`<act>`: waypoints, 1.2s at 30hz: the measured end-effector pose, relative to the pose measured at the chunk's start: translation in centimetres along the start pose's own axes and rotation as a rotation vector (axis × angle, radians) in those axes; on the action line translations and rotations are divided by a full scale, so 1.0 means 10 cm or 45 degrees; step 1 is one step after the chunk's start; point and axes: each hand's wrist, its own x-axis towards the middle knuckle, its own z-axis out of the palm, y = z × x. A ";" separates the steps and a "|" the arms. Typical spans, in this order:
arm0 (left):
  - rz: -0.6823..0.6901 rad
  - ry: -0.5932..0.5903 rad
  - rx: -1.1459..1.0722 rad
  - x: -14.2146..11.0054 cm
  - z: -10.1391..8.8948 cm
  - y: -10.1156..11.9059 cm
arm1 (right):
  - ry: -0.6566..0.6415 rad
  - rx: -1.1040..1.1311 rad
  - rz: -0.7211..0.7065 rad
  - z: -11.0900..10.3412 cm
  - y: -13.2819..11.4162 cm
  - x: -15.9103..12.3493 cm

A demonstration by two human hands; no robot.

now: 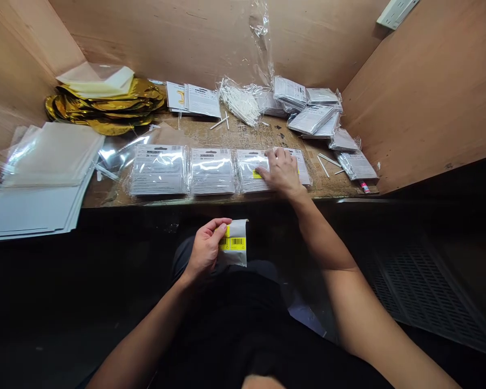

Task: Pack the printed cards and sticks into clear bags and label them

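Note:
Between the thumb and fingers of my left hand [209,242] is a sheet of yellow barcode stickers [237,244], held below the shelf edge over my lap. My right hand [284,172] rests on the packets at the right of the front row, fingers apart and thumb out to the left. A yellow sticker [257,174] shows by that thumb on a clear-wrapped card packet [249,186]; more yellow shows past the fingers. The rightmost packet [305,168] is partly covered by this hand. Two more wrapped packets, one at left [157,173] and one beside it [211,173], carry no visible yellow sticker.
Behind the row lie a bag of white sticks [241,102] and printed cards [202,100]. Gold foil pieces [113,111] and plastic sleeves [52,156] fill the left. Stacked packets [314,116] and loose sticks [323,166] lie at right. Wooden walls [425,97] enclose the shelf.

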 end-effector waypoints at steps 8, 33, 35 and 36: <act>0.264 0.089 0.093 -0.05 -0.03 0.05 | 0.284 0.618 -0.145 -0.15 -0.25 -0.48; 0.208 0.211 -0.244 -0.15 -0.16 0.24 | 0.054 0.863 -0.458 -0.17 -1.07 -0.99; 0.233 0.289 -0.219 -0.12 -0.24 0.25 | -0.030 0.962 -0.307 -0.19 -1.04 -0.56; 0.241 0.297 -0.203 -0.12 -0.27 0.25 | -0.099 0.994 -0.266 -0.18 -1.04 -0.33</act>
